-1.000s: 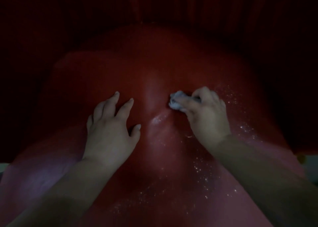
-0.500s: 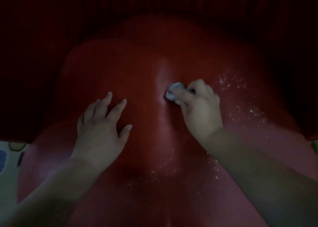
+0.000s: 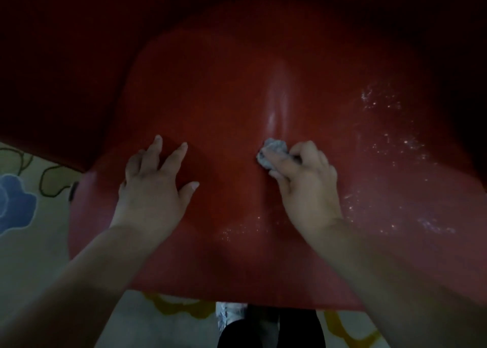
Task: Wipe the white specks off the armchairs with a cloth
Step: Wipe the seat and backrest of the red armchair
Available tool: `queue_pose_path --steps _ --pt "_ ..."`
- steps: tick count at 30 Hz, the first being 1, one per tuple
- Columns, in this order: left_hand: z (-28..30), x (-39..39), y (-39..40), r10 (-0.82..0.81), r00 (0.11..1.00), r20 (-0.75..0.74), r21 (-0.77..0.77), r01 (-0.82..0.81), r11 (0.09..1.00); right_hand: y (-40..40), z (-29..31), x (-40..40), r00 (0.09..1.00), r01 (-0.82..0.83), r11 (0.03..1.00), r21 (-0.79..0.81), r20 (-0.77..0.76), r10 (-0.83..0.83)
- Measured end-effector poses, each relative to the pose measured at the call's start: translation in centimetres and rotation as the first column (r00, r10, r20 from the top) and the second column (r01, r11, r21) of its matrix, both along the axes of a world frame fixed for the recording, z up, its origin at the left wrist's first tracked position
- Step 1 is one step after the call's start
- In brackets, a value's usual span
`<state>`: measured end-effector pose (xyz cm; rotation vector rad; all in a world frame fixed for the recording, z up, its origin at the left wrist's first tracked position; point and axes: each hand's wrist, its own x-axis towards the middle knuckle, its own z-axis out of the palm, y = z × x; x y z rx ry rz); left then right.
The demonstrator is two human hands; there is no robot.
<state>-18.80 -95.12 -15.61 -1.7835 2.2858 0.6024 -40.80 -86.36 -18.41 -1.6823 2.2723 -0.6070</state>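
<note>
The cloth [image 3: 274, 152] is pinched by the right hand [image 3: 307, 181] on the red chair [image 3: 237, 89]. The left hand [image 3: 152, 189] is laid flat, fingers spread.

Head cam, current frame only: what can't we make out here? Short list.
- Balled-up grey cloth: mostly hidden under the right hand; its full shape is unclear.
- Red plastic armchair: the back and upper part are lost in darkness, so any specks there are unreadable.
- White specks: too small and blurred to count; the right forearm covers part of the seat.
- Left hand: palm contact with the seat is hidden by the hand itself.
- Patterned floor: cut off by the frame edge.
</note>
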Motion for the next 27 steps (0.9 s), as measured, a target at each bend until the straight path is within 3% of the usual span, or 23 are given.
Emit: queue_pose_path --steps 4,10,14,16,22,27 --pt "0.0 1.6 1.0 0.006 1.000 -0.028 0.041 -0.005 0.999 4.6 0.1 -0.1 0.992 -0.123 0.992 0.006 -0.003 0.123" --pt "-0.2 3.4 2.8 0.049 0.997 -0.055 0.014 -0.048 0.999 -0.6 -0.1 1.3 0.996 0.030 0.999 -0.031 0.084 -0.028" --pt "-0.6 3.5 3.4 0.006 1.000 -0.021 0.041 -0.005 0.999 3.8 -0.2 4.9 0.979 -0.192 0.981 -0.035 0.055 0.194" --pt "-0.9 3.6 3.6 -0.019 1.000 -0.008 0.067 0.020 0.998 5.4 -0.1 3.9 0.974 -0.224 0.974 -0.023 0.022 0.224" --pt "-1.4 4.2 4.4 -0.070 0.995 -0.074 0.007 0.070 0.998 0.5 -0.1 4.1 0.992 -0.076 0.995 -0.066 0.100 0.082" --pt "-1.5 4.9 5.3 -0.070 0.989 -0.133 -0.029 0.067 0.997 5.4 0.0 6.6 0.942 -0.333 0.943 -0.026 0.034 0.333"
